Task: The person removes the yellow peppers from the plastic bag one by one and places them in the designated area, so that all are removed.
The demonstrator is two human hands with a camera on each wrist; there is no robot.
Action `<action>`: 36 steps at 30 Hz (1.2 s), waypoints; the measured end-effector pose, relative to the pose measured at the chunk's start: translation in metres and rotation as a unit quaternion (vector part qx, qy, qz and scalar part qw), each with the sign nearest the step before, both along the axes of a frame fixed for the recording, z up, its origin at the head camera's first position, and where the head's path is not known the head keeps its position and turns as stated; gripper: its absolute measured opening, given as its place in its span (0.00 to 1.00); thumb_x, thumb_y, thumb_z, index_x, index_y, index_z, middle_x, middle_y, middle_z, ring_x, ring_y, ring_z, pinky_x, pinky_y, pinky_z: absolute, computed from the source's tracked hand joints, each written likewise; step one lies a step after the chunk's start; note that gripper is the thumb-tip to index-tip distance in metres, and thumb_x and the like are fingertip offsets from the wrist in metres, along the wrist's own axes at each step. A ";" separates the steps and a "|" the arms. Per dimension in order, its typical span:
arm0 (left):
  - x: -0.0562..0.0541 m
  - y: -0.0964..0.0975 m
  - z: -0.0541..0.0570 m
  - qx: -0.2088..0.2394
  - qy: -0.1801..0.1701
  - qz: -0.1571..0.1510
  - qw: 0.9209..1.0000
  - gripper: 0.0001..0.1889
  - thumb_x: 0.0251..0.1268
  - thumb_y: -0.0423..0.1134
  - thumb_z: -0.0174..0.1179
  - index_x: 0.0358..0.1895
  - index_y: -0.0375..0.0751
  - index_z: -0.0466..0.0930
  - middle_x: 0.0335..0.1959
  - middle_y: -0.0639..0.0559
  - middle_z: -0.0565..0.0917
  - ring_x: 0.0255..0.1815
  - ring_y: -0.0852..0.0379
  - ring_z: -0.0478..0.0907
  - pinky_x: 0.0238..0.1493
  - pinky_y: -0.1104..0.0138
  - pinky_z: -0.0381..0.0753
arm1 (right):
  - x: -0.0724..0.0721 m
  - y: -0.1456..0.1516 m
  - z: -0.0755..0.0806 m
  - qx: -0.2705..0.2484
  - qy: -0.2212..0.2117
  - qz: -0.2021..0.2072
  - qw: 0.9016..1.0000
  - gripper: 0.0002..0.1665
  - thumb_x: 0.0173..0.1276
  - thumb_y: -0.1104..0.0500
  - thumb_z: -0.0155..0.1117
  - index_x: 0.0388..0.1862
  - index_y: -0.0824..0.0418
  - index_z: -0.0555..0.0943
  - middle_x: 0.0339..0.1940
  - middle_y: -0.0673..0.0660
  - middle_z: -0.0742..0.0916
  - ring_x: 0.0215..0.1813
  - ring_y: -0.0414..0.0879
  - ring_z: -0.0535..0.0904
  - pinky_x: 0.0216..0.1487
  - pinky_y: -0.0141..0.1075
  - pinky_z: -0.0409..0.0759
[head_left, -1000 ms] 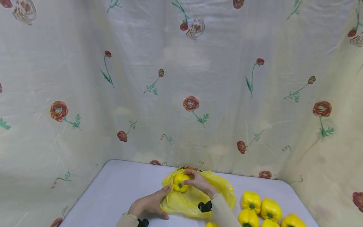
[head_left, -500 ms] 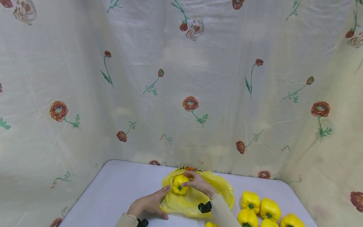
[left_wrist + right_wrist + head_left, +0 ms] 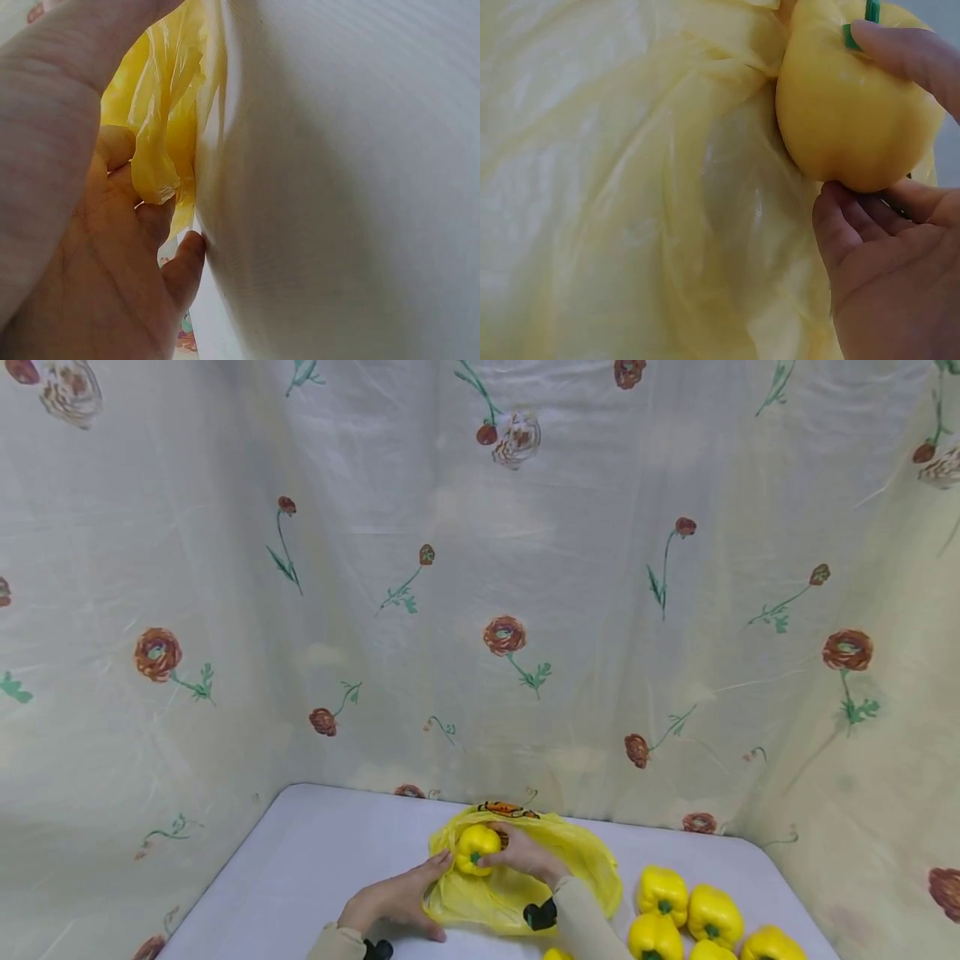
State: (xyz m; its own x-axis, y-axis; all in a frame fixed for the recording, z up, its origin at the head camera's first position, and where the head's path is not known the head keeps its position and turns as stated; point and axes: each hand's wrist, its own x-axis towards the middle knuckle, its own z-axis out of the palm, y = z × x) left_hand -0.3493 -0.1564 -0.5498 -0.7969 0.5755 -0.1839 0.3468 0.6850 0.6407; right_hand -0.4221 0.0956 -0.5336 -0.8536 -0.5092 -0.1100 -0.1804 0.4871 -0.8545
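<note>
In the head view, my right hand (image 3: 525, 853) grips a yellow bell pepper (image 3: 474, 847) by its right side, over the mouth of a thin yellow plastic bag (image 3: 517, 902). The right wrist view has the thumb beside the green stem of this pepper (image 3: 855, 112), with the other fingers curled against its underside. My left hand (image 3: 401, 893) holds the bag at its left edge. In the left wrist view, a loose fold of the bag (image 3: 161, 157) hangs between the thumb side and the fingers (image 3: 184, 274) of that hand, low by the white tabletop.
Several yellow bell peppers (image 3: 663, 893) sit grouped on the white table (image 3: 337, 827) to the right of the bag. Another pepper (image 3: 557, 953) shows partly at the bottom edge, near the right sleeve (image 3: 588, 918). A flower-printed curtain (image 3: 465, 693) surrounds the table's back and sides.
My right hand has shifted slightly down with the pepper, and its thumb sits lower by the stem. More of the bag's orange print shows behind it. The left hand stays in place.
</note>
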 end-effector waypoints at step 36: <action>0.000 0.002 -0.001 0.003 -0.001 0.003 1.000 0.59 0.47 0.59 0.72 0.78 0.45 0.46 0.80 0.45 0.46 0.79 0.43 0.46 0.74 0.45 0.54 | 0.019 0.019 -0.002 0.024 -0.017 0.038 0.999 0.44 0.54 0.52 0.75 0.68 0.63 0.68 0.63 0.60 0.77 0.62 0.54 0.72 0.66 0.55 0.69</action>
State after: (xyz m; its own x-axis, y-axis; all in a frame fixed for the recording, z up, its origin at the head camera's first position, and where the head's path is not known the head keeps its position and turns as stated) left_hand -0.3494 -0.1548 -0.5507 -0.8005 0.5713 -0.1813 0.3415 0.6834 0.6453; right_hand -0.4032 0.1142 -0.5359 -0.8081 -0.5656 -0.1647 -0.1889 0.5136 -0.8370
